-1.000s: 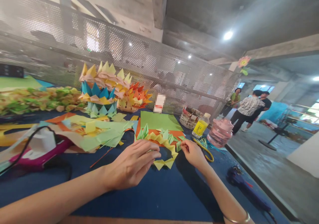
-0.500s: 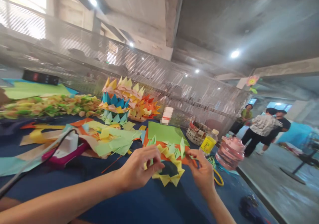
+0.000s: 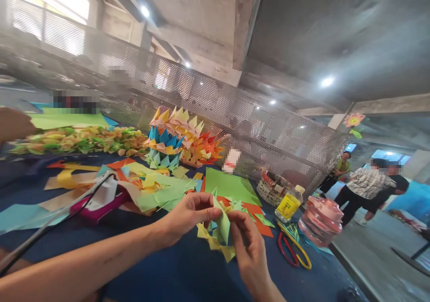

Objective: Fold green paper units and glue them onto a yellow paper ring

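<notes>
A light green folded paper piece (image 3: 223, 225) stands between my two hands over the table. My left hand (image 3: 193, 214) pinches its upper left edge between thumb and fingers. On the other side, my right hand (image 3: 247, 238) has its fingertips closed at the piece's right edge. Just below and behind lies a ring of yellow folded paper points (image 3: 215, 243), partly covered by the green piece and my hands. More green folded pieces (image 3: 264, 220) rest on orange paper sheets (image 3: 265, 231) beyond my right hand.
Behind stand stacked folded-paper flowers (image 3: 183, 136). Loose paper strips (image 3: 168, 190) and a magenta power strip (image 3: 97, 208) with cables lie left. To the right are scissors (image 3: 295, 252), a yellow-labelled bottle (image 3: 289, 203), a pink jug (image 3: 320, 219) and a basket (image 3: 273, 187). People (image 3: 364, 187) stand beyond.
My hands have come together, and a green folded piece is now held between them above the yellow ring. The view has shifted, bringing the scissors into fuller sight.
</notes>
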{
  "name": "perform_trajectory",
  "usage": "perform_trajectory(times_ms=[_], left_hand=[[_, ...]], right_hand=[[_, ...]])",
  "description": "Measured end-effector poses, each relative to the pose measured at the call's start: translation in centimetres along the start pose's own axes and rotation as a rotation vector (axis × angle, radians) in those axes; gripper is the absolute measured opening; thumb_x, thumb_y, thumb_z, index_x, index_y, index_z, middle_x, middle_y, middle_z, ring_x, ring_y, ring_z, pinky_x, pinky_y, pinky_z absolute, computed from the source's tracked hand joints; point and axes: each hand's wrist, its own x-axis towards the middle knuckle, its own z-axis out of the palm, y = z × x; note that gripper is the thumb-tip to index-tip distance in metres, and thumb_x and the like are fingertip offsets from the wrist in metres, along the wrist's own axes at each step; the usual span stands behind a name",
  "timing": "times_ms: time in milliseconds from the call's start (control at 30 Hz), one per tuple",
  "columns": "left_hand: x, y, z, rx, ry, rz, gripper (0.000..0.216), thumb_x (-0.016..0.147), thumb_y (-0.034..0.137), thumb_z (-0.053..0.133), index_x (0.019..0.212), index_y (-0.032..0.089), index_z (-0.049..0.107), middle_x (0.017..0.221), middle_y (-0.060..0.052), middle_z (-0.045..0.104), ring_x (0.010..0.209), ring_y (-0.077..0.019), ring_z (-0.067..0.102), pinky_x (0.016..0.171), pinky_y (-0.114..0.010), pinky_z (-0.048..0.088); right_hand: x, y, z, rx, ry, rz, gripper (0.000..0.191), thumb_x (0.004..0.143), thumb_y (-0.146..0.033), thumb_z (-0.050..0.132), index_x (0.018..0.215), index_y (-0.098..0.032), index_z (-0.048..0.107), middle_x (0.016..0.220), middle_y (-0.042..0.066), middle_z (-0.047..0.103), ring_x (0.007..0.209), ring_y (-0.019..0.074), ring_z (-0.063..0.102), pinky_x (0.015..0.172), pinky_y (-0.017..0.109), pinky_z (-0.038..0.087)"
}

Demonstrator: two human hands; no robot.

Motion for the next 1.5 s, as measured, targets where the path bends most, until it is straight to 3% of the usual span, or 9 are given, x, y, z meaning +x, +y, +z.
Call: perform_trajectory(times_ms=[100, 267, 400, 500, 800, 900, 1033, 1300, 1500], left_hand=[[0.1, -0.4, -0.2, 0.034, 0.061, 0.0, 0.04, 0.076, 0.05, 0.073, 0.071, 0.013, 0.058, 0.066, 0.0, 0.058, 0.058, -0.0087, 0.049, 0.055, -0.02, 0.039], [-0.1, -0.9, -0.1, 0.126, 0.093, 0.026, 0.036, 0.076, 0.045, 0.073, 0.071, 0.013, 0.059, 0.065, 0.002, 0.054, 0.056, -0.0087, 0.046, 0.052, -0.021, 0.039], [-0.4, -0.7, 0.5, 0.141, 0.062, 0.042, 0.028, 0.077, 0.039, 0.073, 0.075, 0.013, 0.062, 0.078, -0.001, 0.057, 0.062, -0.0096, 0.05, 0.055, -0.022, 0.043], [-0.6, -0.5, 0.9, 0.121, 0.049, 0.038, 0.026, 0.074, 0.035, 0.075, 0.084, 0.015, 0.062, 0.079, 0.0, 0.06, 0.067, -0.0114, 0.053, 0.059, -0.022, 0.044], [-0.6, -0.8, 0.7, 0.068, 0.049, -0.018, 0.03, 0.072, 0.041, 0.078, 0.072, 0.014, 0.065, 0.065, -0.001, 0.064, 0.061, -0.0136, 0.059, 0.064, -0.027, 0.048], [-0.7, -0.6, 0.8, 0.046, 0.045, -0.029, 0.029, 0.072, 0.04, 0.078, 0.072, 0.014, 0.065, 0.065, -0.001, 0.065, 0.062, -0.0135, 0.059, 0.064, -0.026, 0.048], [-0.9, -0.5, 0.9, 0.013, 0.038, -0.041, 0.03, 0.07, 0.039, 0.08, 0.075, 0.015, 0.064, 0.072, -0.001, 0.067, 0.066, -0.014, 0.061, 0.066, -0.026, 0.049], [-1.2, 0.1, 1.1, -0.015, -0.027, -0.143, 0.036, 0.072, 0.043, 0.077, 0.094, 0.015, 0.07, 0.082, -0.003, 0.068, 0.07, -0.0144, 0.06, 0.062, -0.025, 0.05], [-1.6, 0.9, 1.2, 0.022, -0.079, -0.246, 0.037, 0.072, 0.048, 0.076, 0.065, 0.013, 0.071, 0.066, -0.003, 0.067, 0.064, -0.0151, 0.06, 0.061, -0.026, 0.052]], right_hand=[[-0.3, 0.0, 0.1, -0.032, -0.006, 0.081, 0.022, 0.098, -0.036, 0.045, 0.105, -0.022, 0.06, 0.096, 0.004, 0.07, 0.085, 0.0164, 0.066, 0.073, 0.024, 0.051], [-0.3, 0.0, 0.3, -0.269, 0.086, -0.064, 0.016, 0.088, -0.036, 0.063, 0.094, -0.021, 0.065, 0.086, 0.003, 0.07, 0.08, 0.0188, 0.066, 0.073, 0.027, 0.049], [-0.4, 0.0, 0.5, -0.3, 0.153, -0.098, 0.018, 0.088, -0.034, 0.063, 0.077, -0.02, 0.065, 0.074, 0.003, 0.066, 0.07, 0.0182, 0.063, 0.067, 0.027, 0.048], [-0.5, -0.1, 0.3, -0.29, 0.169, -0.078, 0.018, 0.089, -0.034, 0.062, 0.078, -0.02, 0.064, 0.072, 0.002, 0.065, 0.067, 0.0174, 0.062, 0.063, 0.026, 0.047], [-0.7, -0.7, 0.5, -0.246, 0.142, -0.059, 0.017, 0.087, -0.033, 0.063, 0.075, -0.021, 0.062, 0.077, 0.002, 0.066, 0.075, 0.0175, 0.062, 0.073, 0.027, 0.048], [-0.8, -0.8, 0.5, -0.238, 0.138, -0.026, 0.019, 0.088, -0.036, 0.063, 0.078, -0.02, 0.062, 0.076, 0.001, 0.066, 0.072, 0.0164, 0.061, 0.069, 0.025, 0.049], [-1.1, -1.0, 0.4, -0.235, 0.117, 0.018, 0.02, 0.089, -0.038, 0.062, 0.082, -0.019, 0.063, 0.075, 0.0, 0.065, 0.068, 0.0149, 0.061, 0.063, 0.024, 0.048], [-1.8, -1.4, 0.4, -0.271, 0.076, -0.018, 0.018, 0.09, -0.03, 0.059, 0.076, -0.021, 0.061, 0.076, 0.002, 0.065, 0.073, 0.0167, 0.06, 0.069, 0.026, 0.048], [-2.7, -2.0, 0.2, -0.322, 0.003, -0.025, 0.016, 0.09, -0.027, 0.058, 0.075, -0.021, 0.06, 0.075, 0.002, 0.066, 0.072, 0.0173, 0.062, 0.067, 0.026, 0.049]])
